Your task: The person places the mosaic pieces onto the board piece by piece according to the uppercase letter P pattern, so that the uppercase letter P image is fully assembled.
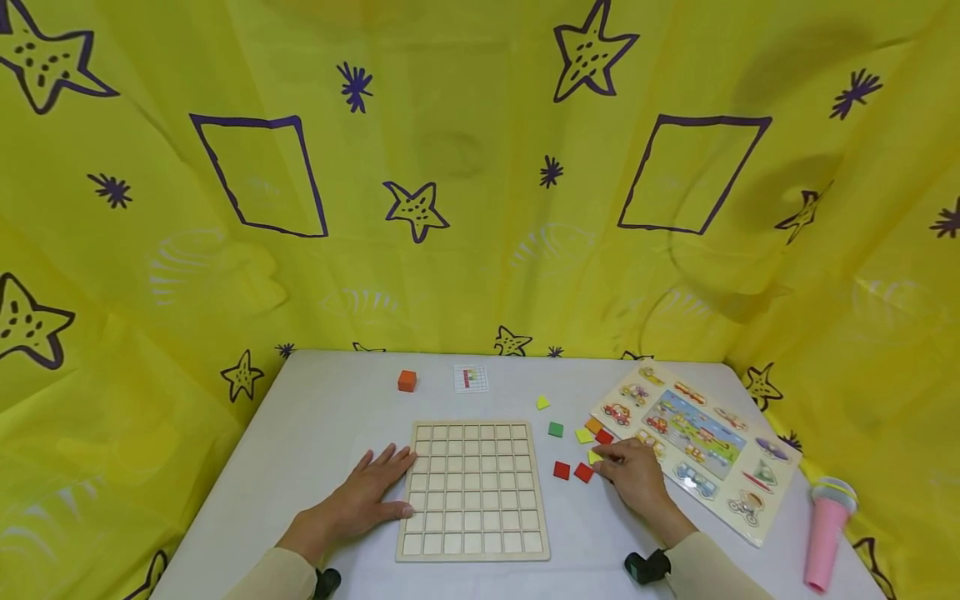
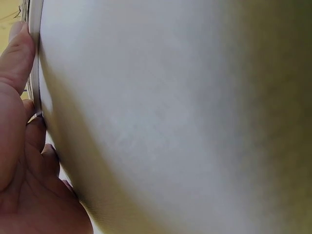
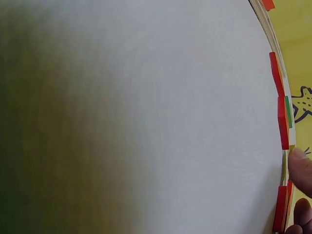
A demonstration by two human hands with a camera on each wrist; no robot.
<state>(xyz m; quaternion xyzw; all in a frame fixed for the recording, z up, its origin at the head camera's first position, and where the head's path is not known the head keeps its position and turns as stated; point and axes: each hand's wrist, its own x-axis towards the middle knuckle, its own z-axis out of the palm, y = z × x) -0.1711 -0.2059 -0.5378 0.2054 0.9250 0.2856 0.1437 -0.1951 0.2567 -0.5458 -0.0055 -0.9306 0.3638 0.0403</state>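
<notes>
Seen from beside the table: a yellow starfish-print curtain [image 1: 480,125] backs a white table [image 1: 277,433] bearing a wooden grid board [image 1: 472,481]. Well right of the board lie a vehicle puzzle [image 1: 782,477] and, farther out, a pink microphone [image 1: 828,537]. The left hand [image 1: 369,492] rests at the board's left edge, fingers slightly spread; the right hand [image 1: 636,479] is to its right. Beyond its far edge sit a pattern card [image 1: 471,379] and an orange cube [image 1: 407,381]. Smallest are the tiles right of the board — green tile [image 1: 556,429], red tile [image 1: 562,471] and others — including the yellow tile [image 1: 595,457] pinched between right thumb and finger.
</notes>
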